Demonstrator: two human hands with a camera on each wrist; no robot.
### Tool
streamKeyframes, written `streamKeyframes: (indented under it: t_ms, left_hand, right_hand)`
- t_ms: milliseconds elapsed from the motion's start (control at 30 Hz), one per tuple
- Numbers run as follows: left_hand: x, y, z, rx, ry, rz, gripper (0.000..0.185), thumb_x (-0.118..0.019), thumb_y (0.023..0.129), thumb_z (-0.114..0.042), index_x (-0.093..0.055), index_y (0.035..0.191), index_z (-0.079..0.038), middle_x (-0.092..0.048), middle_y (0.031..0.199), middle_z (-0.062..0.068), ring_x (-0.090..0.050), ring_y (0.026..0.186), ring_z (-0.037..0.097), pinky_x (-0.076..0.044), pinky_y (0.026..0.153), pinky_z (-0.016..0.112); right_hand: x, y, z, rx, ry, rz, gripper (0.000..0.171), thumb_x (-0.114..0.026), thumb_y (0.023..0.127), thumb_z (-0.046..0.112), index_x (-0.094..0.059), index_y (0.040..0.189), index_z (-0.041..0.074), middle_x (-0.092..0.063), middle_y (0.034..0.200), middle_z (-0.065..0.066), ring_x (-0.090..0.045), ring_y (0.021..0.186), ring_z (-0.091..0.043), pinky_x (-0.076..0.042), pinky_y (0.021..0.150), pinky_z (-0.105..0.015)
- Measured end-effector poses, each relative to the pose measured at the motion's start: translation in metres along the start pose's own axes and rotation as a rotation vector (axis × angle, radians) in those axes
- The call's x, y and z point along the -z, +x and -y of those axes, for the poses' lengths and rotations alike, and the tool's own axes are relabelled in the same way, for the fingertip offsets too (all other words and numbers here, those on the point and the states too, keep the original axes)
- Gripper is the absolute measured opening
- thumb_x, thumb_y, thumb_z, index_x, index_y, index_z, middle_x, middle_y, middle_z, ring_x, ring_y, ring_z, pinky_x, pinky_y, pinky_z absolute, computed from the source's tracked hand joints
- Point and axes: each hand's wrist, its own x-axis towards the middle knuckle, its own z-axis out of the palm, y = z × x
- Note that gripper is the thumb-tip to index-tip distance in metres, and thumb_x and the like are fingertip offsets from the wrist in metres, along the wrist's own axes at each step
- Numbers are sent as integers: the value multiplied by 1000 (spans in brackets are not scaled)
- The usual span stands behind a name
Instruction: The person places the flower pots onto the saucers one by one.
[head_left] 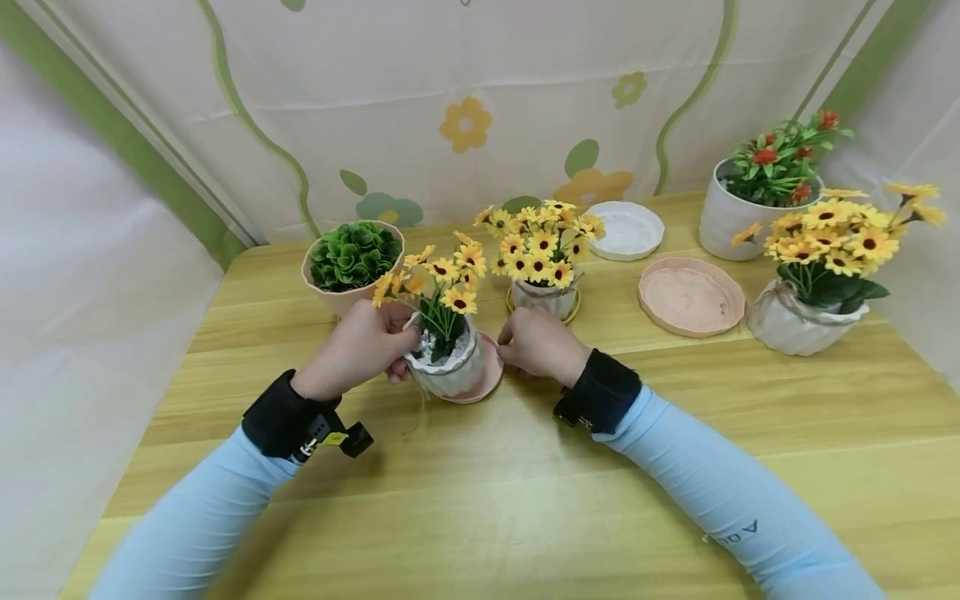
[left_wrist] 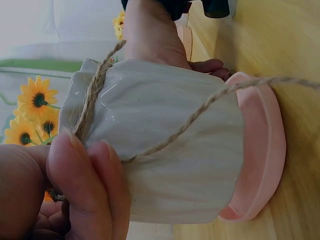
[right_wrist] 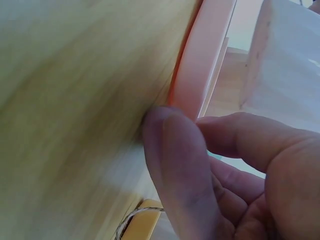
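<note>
Standing behind wht pot [head_left: 453,379]: grn plant [head_left: 356,256], another yellow-flwr pot [head_left: 553,298]

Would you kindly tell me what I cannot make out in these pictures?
- Head view: the left part of the pink round saucer, hidden by the white fluted ceramic pot.
- Head view: the base of the pink round pot with green leaves, hidden by the left hand.
- Left wrist view: part of the white pot's rim, hidden by that hand's fingers.
- Right wrist view: the rest of the yellow saucer, cut off by the bottom edge.
</note>
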Motion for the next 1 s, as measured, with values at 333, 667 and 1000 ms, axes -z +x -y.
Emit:
streamKeyframes:
  t_ms: [333,667,1000]
  left_hand:
    - [-9,10,10,-3,-18,-13,20,-48,88,-7,-39,70,-9,-55,53,14,-58,47,28,-52,47,39]
    - [-14,11,9,36,-36,-33,14,-49,89,-8,-53,77,-1,-55,53,12,-58,46,24,-52,47,36]
    - [-16,19,22,17,-37,-3,11,-51,89,-10,-55,82,-4,-55,52,13,-57,45,25,-52,49,42]
  right_hand:
    - [-1,2,0,-11,-1,11,15,-62,85,17,-74,80,10,-59,52,7,-54,39,-9,-45,49,-25]
    - [-2,4,-1,-27,20,35,14,-62,85,16,-74,85,10,-62,58,5,-56,42,-8,-47,50,-24]
    - [-1,3,-2,-35,33,41,14,-61,86,16,-74,86,10,-63,59,4,-56,43,-9,-47,53,-25]
